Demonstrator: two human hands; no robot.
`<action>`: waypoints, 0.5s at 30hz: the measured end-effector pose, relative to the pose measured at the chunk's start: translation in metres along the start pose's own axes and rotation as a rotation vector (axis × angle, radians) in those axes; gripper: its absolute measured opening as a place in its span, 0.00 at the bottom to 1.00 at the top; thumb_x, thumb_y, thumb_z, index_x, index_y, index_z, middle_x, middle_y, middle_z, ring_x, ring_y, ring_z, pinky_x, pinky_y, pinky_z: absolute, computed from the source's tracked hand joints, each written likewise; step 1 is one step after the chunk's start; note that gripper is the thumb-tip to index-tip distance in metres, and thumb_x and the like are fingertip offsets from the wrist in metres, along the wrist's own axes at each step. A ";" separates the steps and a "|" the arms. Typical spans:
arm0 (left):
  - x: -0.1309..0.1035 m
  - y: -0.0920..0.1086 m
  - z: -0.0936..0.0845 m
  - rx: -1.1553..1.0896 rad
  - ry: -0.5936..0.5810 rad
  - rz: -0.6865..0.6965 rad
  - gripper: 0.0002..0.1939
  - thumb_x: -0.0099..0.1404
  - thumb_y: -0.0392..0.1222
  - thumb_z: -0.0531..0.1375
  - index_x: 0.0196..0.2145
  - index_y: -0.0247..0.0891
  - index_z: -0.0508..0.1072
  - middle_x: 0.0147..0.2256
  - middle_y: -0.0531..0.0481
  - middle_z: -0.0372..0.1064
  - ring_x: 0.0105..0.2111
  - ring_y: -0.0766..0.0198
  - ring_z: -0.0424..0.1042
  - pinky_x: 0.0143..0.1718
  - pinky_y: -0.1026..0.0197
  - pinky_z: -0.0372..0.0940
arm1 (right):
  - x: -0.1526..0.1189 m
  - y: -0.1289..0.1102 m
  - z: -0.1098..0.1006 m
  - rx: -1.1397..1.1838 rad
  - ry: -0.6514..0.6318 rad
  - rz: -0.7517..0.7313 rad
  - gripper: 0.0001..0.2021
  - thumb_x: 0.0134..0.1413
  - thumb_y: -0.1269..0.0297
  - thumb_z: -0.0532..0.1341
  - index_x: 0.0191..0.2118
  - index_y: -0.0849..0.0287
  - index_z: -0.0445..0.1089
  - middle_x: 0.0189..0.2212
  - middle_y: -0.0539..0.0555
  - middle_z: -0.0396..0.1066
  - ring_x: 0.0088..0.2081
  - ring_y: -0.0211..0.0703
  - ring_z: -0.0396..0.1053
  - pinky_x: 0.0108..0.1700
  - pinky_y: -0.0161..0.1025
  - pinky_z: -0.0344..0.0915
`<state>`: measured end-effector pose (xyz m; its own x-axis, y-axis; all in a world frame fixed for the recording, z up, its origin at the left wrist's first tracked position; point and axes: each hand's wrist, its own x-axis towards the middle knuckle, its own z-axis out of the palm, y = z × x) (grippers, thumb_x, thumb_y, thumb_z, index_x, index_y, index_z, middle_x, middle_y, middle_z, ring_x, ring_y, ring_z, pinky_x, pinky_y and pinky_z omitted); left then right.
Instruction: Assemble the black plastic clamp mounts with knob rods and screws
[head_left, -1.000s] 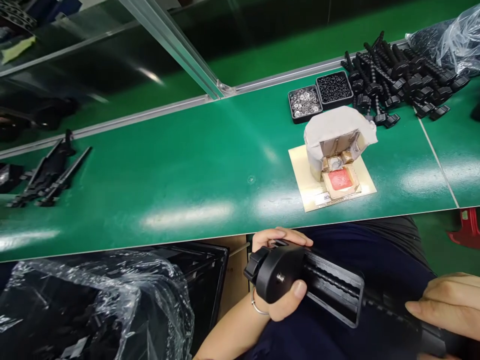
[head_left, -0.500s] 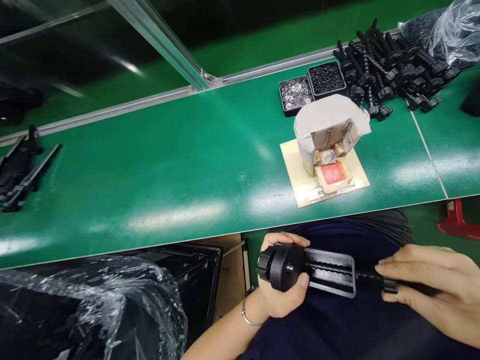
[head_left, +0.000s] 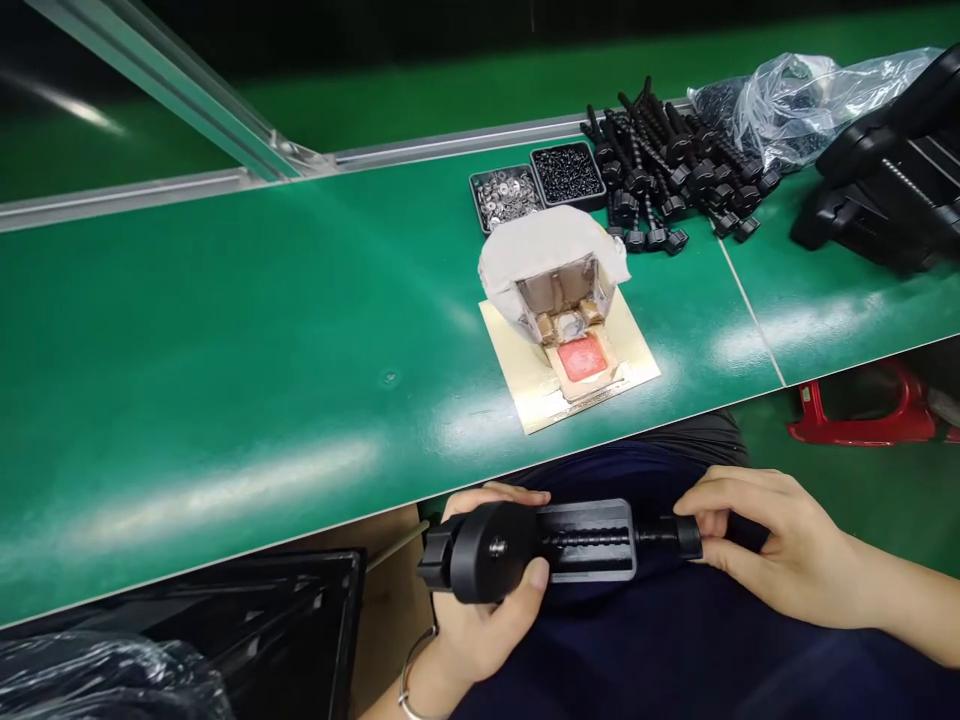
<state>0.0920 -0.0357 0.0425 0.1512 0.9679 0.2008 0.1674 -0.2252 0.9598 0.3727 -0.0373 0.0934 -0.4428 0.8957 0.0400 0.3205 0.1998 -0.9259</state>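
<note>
Left hand [head_left: 484,625]: I see it wrapped around the black clamp [head_left: 517,548], thumb in front.
Right hand [head_left: 780,545]: fingertips pinched on the knob [head_left: 688,537] of the threaded rod [head_left: 592,537].
Clamp position: over dark clothing [head_left: 600,655], off the near edge of the green bench [head_left: 225,370].
Bench: pale fixture [head_left: 544,240] on a yellowish plate [head_left: 510,375]; behind, washer tray [head_left: 479,212], black-parts tray [head_left: 592,200], knobbed-screw pile [head_left: 660,165].
</note>
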 end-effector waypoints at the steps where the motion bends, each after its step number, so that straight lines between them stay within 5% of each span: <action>1: 0.000 0.000 0.000 0.002 -0.001 0.002 0.17 0.61 0.38 0.63 0.47 0.39 0.66 0.39 0.47 0.72 0.41 0.56 0.77 0.44 0.56 0.75 | 0.000 0.000 0.000 -0.011 0.015 -0.020 0.11 0.66 0.60 0.64 0.48 0.60 0.69 0.37 0.53 0.72 0.35 0.33 0.69 0.37 0.27 0.69; 5: 0.001 0.001 0.001 0.008 -0.006 0.004 0.17 0.61 0.39 0.63 0.47 0.39 0.66 0.39 0.47 0.72 0.40 0.56 0.77 0.42 0.55 0.75 | 0.001 -0.001 -0.002 -0.111 -0.011 -0.033 0.21 0.62 0.46 0.64 0.48 0.60 0.70 0.34 0.51 0.71 0.33 0.33 0.68 0.35 0.29 0.67; 8: 0.002 0.000 0.001 0.007 -0.018 0.010 0.18 0.60 0.37 0.63 0.48 0.39 0.65 0.40 0.47 0.72 0.41 0.57 0.76 0.44 0.57 0.74 | 0.002 -0.001 -0.004 -0.143 -0.037 -0.078 0.10 0.69 0.60 0.60 0.50 0.59 0.71 0.37 0.52 0.71 0.38 0.33 0.70 0.40 0.29 0.68; 10: 0.002 0.000 0.000 -0.002 -0.020 0.005 0.18 0.60 0.37 0.63 0.48 0.39 0.65 0.40 0.47 0.72 0.42 0.58 0.76 0.45 0.57 0.73 | 0.003 0.000 -0.004 -0.156 -0.020 -0.094 0.19 0.66 0.53 0.63 0.54 0.61 0.69 0.42 0.55 0.71 0.42 0.36 0.70 0.44 0.32 0.69; 12: 0.003 0.000 0.000 -0.007 -0.025 0.001 0.17 0.61 0.37 0.62 0.48 0.39 0.65 0.40 0.47 0.71 0.42 0.59 0.76 0.46 0.58 0.73 | 0.004 0.000 -0.004 -0.202 -0.024 -0.074 0.23 0.63 0.46 0.61 0.50 0.62 0.69 0.38 0.54 0.72 0.37 0.37 0.69 0.39 0.33 0.68; 15: 0.005 0.001 0.000 0.001 -0.038 0.014 0.18 0.60 0.36 0.63 0.47 0.39 0.65 0.40 0.49 0.71 0.42 0.60 0.76 0.46 0.60 0.73 | 0.005 -0.001 -0.004 -0.240 -0.056 -0.074 0.14 0.70 0.54 0.58 0.45 0.62 0.70 0.33 0.52 0.71 0.34 0.35 0.68 0.36 0.33 0.66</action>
<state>0.0933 -0.0315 0.0447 0.1905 0.9597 0.2068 0.1662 -0.2392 0.9566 0.3737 -0.0314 0.0958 -0.5155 0.8534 0.0772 0.4727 0.3584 -0.8051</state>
